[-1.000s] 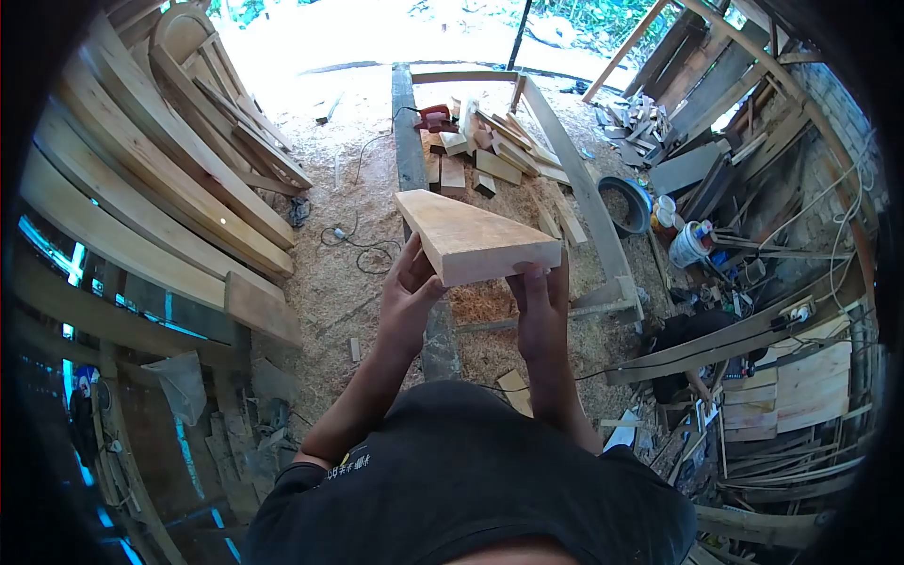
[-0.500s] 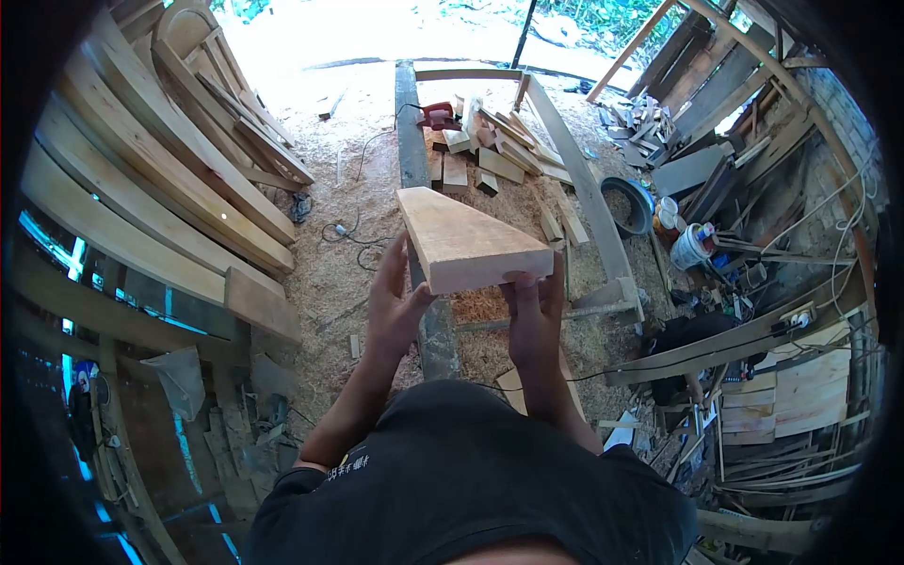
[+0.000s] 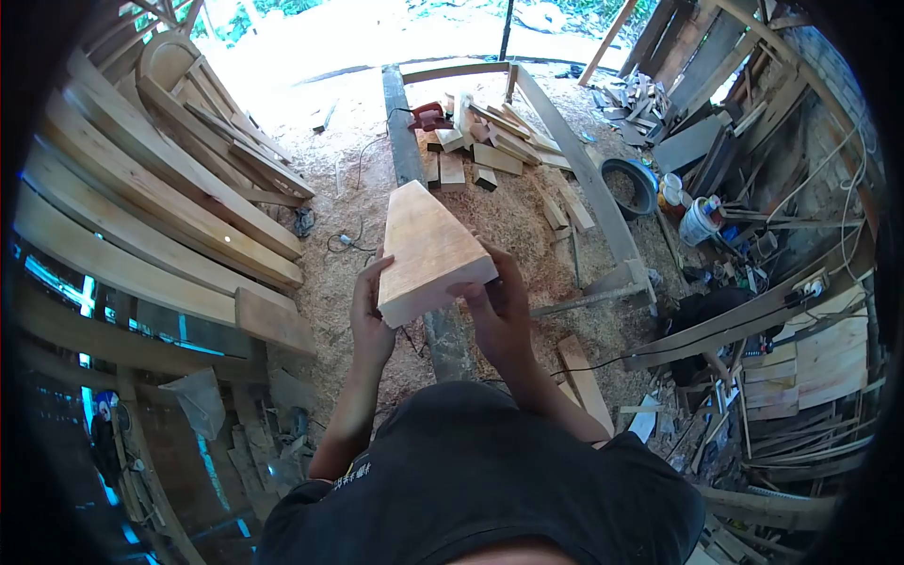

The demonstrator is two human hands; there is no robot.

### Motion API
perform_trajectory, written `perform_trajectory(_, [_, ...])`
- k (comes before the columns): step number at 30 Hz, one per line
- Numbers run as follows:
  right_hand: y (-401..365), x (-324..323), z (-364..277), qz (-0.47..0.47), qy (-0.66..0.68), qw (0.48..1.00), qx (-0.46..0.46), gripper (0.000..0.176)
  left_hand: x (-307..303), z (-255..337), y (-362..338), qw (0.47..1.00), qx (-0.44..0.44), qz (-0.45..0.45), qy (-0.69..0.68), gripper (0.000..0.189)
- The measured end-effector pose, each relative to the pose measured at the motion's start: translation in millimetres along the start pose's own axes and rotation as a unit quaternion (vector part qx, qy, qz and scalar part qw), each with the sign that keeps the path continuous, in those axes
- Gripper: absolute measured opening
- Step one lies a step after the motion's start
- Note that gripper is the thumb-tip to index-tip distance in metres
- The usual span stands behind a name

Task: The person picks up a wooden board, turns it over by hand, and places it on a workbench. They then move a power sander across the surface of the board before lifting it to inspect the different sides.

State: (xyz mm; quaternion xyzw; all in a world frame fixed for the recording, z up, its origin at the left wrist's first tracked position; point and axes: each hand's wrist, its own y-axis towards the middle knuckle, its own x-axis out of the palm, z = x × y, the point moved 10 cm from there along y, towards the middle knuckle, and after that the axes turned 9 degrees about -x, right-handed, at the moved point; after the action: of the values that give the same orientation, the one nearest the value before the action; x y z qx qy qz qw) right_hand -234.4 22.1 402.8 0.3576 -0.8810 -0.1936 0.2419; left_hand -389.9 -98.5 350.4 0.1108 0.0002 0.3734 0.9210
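A thick, pale wooden block (image 3: 428, 240) with a tapering top face is held up in front of my chest. My left hand (image 3: 370, 306) grips its left side, fingers against the edge. On the right, my right hand (image 3: 499, 306) is closed around the near right corner, thumb on the end face beside a darker round spot. The block's wide end faces me and its narrow end points away. Its underside is hidden.
Beyond the block lie a red power tool (image 3: 430, 117) and a pile of wood offcuts (image 3: 497, 158). A long beam (image 3: 405, 151) runs beneath. Boards (image 3: 160, 198) lean at left; a dark basin (image 3: 629, 185) and a white bucket (image 3: 699, 222) stand at right.
The block has turned and moved left and slightly lower, its wide end tilting up to the right. Both hands have moved with it and still hold it.
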Motion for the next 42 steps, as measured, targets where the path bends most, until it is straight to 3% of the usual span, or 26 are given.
perform_trajectory(3, [3,6,0,-0.011,0.064,0.998,-0.019,0.057,-4,-8,-4,1.000,0.013,0.015,-0.015,0.054])
perform_trajectory(15, [15,31,0,-0.081,0.038,0.995,-0.031,0.062,-10,-21,-22,0.992,0.078,0.061,-0.074,0.052])
perform_trajectory(17, [16,31,-2,-0.079,0.035,0.996,-0.037,0.062,-10,-29,-21,0.991,0.036,0.071,-0.106,0.052])
perform_trajectory(21, [14,27,7,-0.074,0.008,0.997,-0.038,0.071,2,-23,-25,0.996,0.054,0.059,-0.047,0.053])
perform_trajectory(23, [15,25,6,-0.081,-0.024,0.995,-0.058,0.079,10,-40,-25,0.996,-0.009,0.058,-0.062,0.058])
perform_trajectory(24, [16,26,1,-0.081,-0.026,0.995,-0.060,0.079,18,-33,-27,0.996,0.028,0.036,-0.075,0.064])
perform_trajectory(27, [21,22,-3,-0.055,-0.053,0.997,-0.029,0.083,32,-36,-29,0.997,0.037,0.061,-0.003,0.052])
perform_trajectory(28, [23,20,1,-0.055,-0.049,0.997,-0.003,0.080,35,-40,-30,0.997,0.005,0.060,-0.042,0.047])
perform_trajectory(30, [22,13,9,-0.055,-0.048,0.997,0.023,0.077,39,-54,-33,0.997,-0.015,0.053,-0.053,0.054])
perform_trajectory(32, [28,12,0,-0.091,-0.162,0.979,-0.084,0.079,44,-69,-34,0.996,-0.028,0.047,-0.065,0.063])
perform_trajectory(33, [30,14,-3,-0.092,-0.163,0.978,-0.086,0.079,45,-66,-39,0.997,-0.006,0.060,-0.048,0.063])
perform_trajectory(35, [30,23,-7,-0.111,-0.168,0.978,-0.056,0.079,50,-66,-44,0.997,0.014,0.072,-0.032,0.064])
perform_trajectory(36, [31,26,-13,-0.111,-0.171,0.977,-0.057,0.079,47,-65,-44,0.990,0.010,0.097,-0.100,0.063])
perform_trajectory(38, [28,24,-5,-0.061,-0.068,0.995,0.051,0.079,44,-67,-46,0.978,0.005,0.120,-0.171,0.063])
perform_trajectory(39, [27,24,-6,-0.062,-0.071,0.994,0.051,0.079,46,-66,-48,0.983,0.006,0.111,-0.146,0.062])
perform_trajectory(42, [30,37,-20,-0.122,-0.093,0.988,-0.024,0.078,48,-63,-56,0.989,0.037,0.102,-0.105,0.060])
